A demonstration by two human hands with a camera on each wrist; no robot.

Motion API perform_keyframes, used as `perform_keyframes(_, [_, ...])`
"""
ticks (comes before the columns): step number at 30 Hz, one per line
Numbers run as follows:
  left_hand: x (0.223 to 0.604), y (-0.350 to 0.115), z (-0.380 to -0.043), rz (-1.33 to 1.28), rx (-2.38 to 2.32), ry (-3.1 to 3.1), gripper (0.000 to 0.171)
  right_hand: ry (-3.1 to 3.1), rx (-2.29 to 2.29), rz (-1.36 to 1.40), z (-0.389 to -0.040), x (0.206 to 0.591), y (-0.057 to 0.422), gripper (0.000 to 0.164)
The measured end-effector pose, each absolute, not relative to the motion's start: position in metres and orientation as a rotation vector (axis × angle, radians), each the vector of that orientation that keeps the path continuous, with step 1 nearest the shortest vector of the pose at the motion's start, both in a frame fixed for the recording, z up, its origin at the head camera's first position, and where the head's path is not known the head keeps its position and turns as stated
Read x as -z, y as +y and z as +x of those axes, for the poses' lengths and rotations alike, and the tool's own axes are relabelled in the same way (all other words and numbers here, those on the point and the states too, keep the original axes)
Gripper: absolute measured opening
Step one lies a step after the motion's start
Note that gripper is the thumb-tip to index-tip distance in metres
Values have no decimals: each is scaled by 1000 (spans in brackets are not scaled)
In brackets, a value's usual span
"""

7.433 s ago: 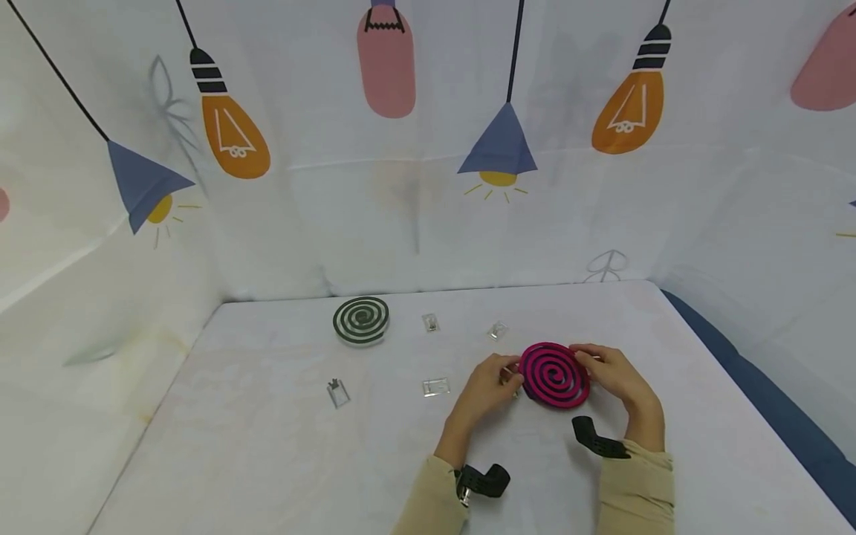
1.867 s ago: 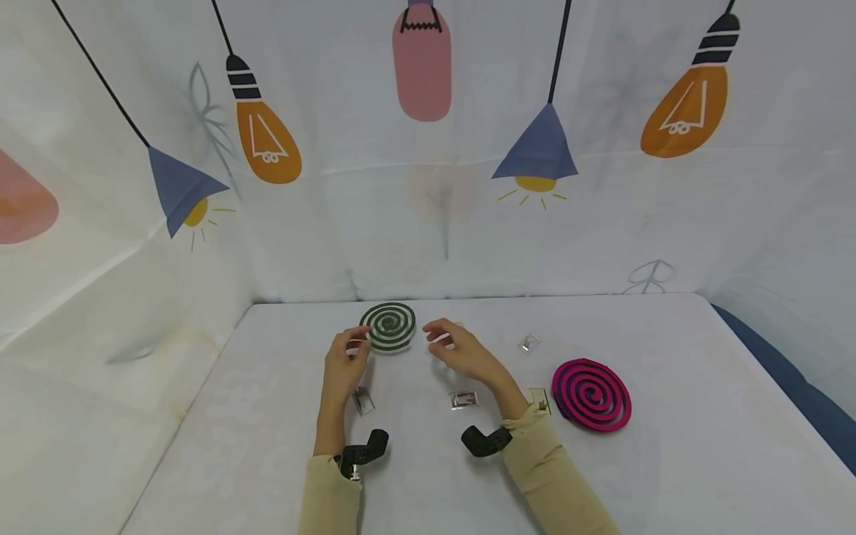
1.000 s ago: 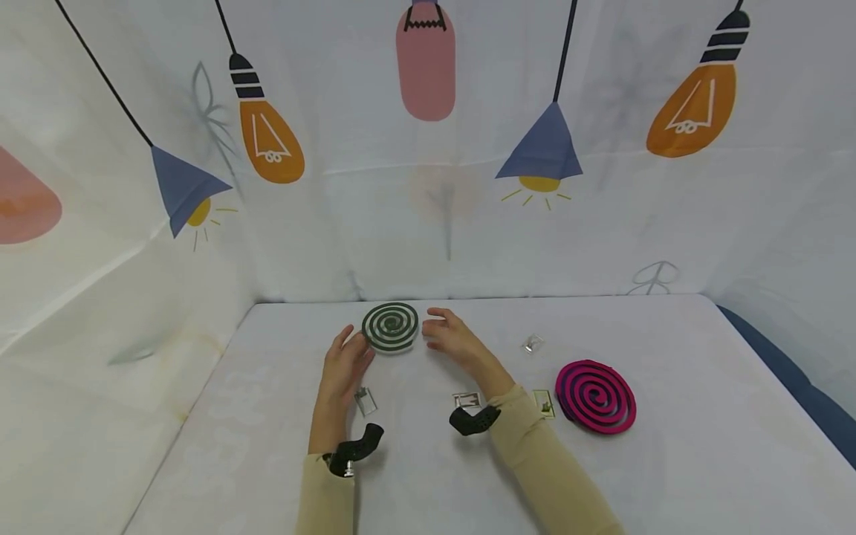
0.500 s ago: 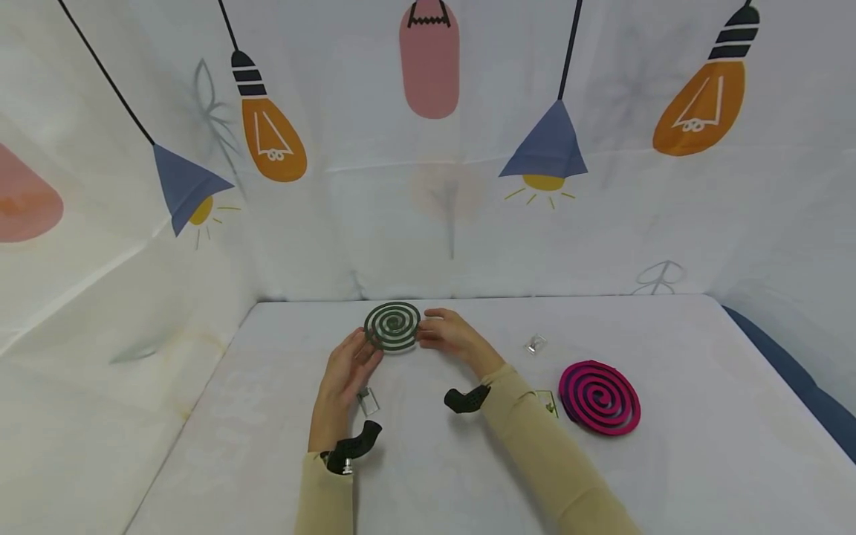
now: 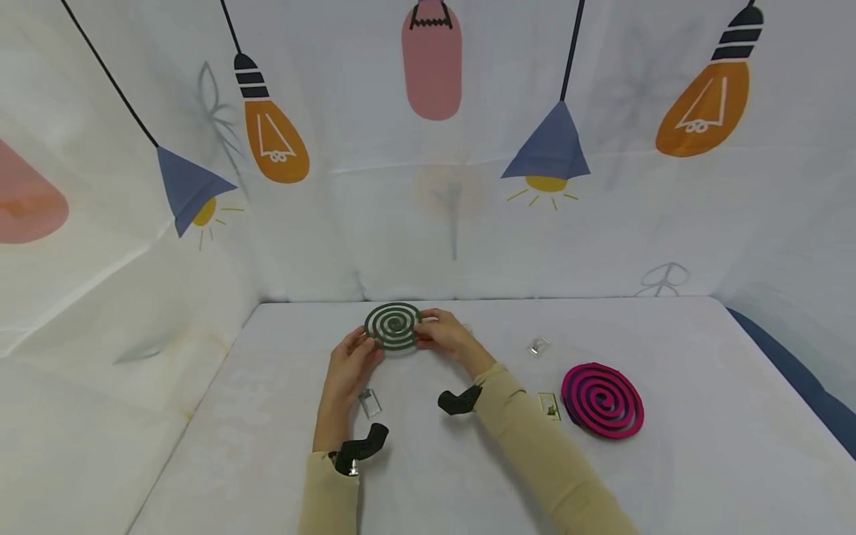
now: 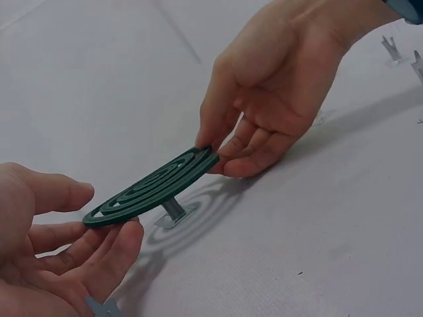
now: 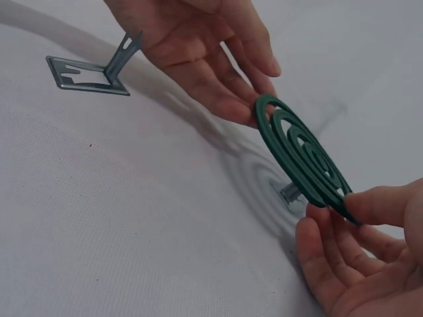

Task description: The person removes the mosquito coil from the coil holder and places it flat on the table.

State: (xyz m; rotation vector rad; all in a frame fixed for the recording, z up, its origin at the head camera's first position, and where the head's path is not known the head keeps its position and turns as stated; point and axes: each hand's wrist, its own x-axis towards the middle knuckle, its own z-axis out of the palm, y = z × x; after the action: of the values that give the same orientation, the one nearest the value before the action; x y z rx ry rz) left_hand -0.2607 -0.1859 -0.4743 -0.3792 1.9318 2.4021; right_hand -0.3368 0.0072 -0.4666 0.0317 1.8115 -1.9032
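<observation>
Both hands are at a green mosquito coil near the table's back edge. My right hand pinches the coil's right rim, its thumb on top and fingers below, as the right wrist view shows. Under the left rim lie the fingers of my left hand; in the left wrist view its thumb is raised clear of the coil. A small metal coil stand is beneath the coil's middle; whether the coil still touches its post cannot be told. A pink-and-dark mosquito coil lies to the right, apart from both hands.
More metal stands are on the white table: one stand beside the left wrist, another stand at the back right, and a yellowish stand left of the pink coil. A fabric wall rises behind the table.
Earlier both hands held the pink coil; it was let go and they moved left to the green one. In the last second the right hand closed in and took hold of the green rim.
</observation>
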Motion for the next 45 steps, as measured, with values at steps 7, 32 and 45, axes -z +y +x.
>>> perform_keyframes(7, [474,-185,-258,-379,-2355,2042,51,1816,1911,25,-333,466,8,44])
perform_keyframes(32, [464,-185,-256,-404,-2372,2053,44,1881,1931,-55,-328,453,12,43])
perform_keyframes(45, [462,-186,-257,-373,-2348,2141,41,1927,1941,-142,-325,449,13,41])
